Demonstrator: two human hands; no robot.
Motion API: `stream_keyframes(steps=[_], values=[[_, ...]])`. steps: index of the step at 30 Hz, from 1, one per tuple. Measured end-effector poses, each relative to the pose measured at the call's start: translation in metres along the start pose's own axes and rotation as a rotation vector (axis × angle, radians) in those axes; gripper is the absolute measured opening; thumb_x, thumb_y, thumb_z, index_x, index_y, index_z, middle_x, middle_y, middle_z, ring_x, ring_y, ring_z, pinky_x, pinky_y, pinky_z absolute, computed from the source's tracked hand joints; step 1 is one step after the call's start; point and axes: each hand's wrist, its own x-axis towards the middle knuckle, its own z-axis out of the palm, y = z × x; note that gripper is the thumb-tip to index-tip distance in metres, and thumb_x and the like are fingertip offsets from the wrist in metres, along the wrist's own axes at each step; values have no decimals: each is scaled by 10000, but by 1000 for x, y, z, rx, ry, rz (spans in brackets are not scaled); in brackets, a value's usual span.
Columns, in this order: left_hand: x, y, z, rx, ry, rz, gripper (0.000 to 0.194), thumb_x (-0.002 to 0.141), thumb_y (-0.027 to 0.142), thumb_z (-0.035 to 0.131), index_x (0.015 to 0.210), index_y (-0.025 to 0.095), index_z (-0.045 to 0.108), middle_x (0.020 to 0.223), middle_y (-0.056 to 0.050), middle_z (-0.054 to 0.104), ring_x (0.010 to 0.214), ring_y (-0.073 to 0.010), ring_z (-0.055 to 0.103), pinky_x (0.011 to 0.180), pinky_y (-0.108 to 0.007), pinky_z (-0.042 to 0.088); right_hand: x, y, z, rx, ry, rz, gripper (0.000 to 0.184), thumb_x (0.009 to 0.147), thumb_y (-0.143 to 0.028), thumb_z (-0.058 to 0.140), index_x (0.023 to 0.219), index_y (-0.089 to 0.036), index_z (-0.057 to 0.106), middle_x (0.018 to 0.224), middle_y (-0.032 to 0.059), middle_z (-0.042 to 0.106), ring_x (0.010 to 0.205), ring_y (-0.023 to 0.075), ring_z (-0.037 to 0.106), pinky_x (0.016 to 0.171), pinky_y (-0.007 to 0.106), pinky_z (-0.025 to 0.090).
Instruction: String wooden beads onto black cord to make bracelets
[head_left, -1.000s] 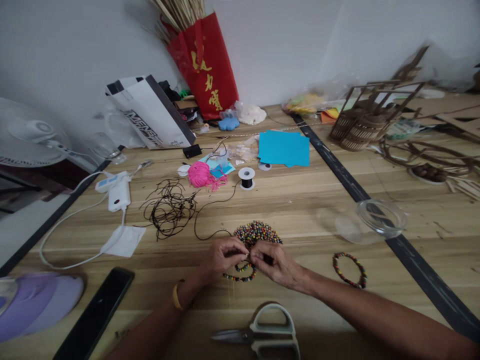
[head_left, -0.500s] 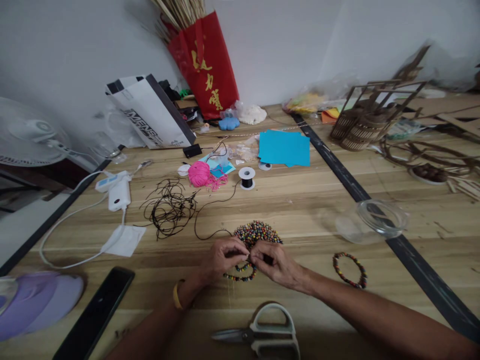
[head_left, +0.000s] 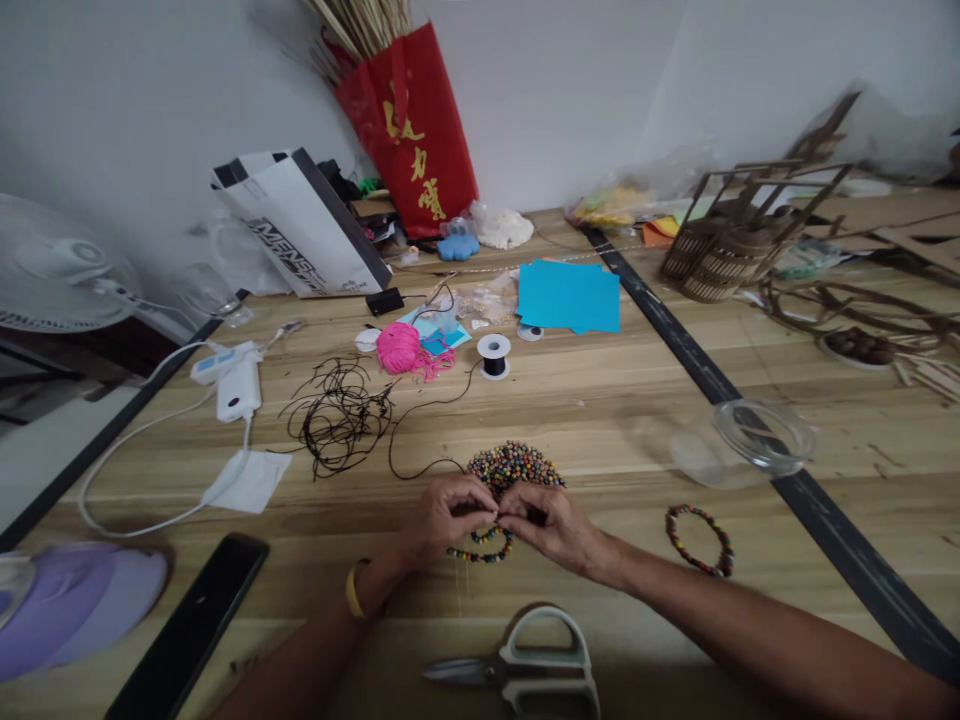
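Close together, my left hand [head_left: 450,512] and my right hand [head_left: 553,525] meet fingertip to fingertip, both in a pinch. A loop of multicoloured beads, a bead strand [head_left: 481,557], hangs or lies just below the fingertips, and thin pale thread ends trail beneath it. The exact bit between the fingers is too small to make out. Right behind the hands is a heap of small multicoloured beads [head_left: 517,463], partly covered by the fingers. A finished-looking bead bracelet [head_left: 701,540] lies apart, to the right of my right forearm. Scissors [head_left: 544,660] rest in front, blades pointing left.
Black cord [head_left: 337,420] lies tangled at left; a spool of black thread [head_left: 493,358] stands behind the beads. Pink yarn [head_left: 399,347], blue sheets [head_left: 568,297] and a clear jar [head_left: 761,438] are farther off. A phone [head_left: 191,620] lies beside my left forearm.
Almost nothing differs. The fingers of my right hand have shifted slightly at the pinch, while the beads and other things stay put.
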Motion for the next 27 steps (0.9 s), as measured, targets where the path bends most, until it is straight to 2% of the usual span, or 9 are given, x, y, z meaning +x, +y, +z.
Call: stream_keyframes(steps=[4,17,22,27], values=[[-1,-1,1,-54,-5,-88,131,725,219,713,738,97,665,742,-60,643,673,-116,593,630,-205,461,0,1,1,42,0,26,293,866,-433,600,773,-156,588,649,-5,555,593,113,495,558,211,399],[-1,-3,1,-107,2,-170,244,678,305,771,708,86,667,707,-62,669,627,-112,599,615,-213,467,0,-2,1,87,-13,25,347,866,-496,583,804,-155,582,663,-8,551,601,102,485,559,212,403],[0,1,0,-91,-14,-122,277,707,354,753,707,86,683,705,-77,676,635,-122,600,614,-221,462,0,-2,0,73,-8,10,332,868,-484,585,801,-158,587,660,-10,544,598,104,484,554,212,405],[1,5,-1,29,-3,16,249,754,340,718,690,101,695,717,-83,667,669,-135,595,625,-231,459,1,-6,-2,42,9,-39,268,871,-425,605,827,-160,599,691,-2,548,609,107,489,564,214,415]])
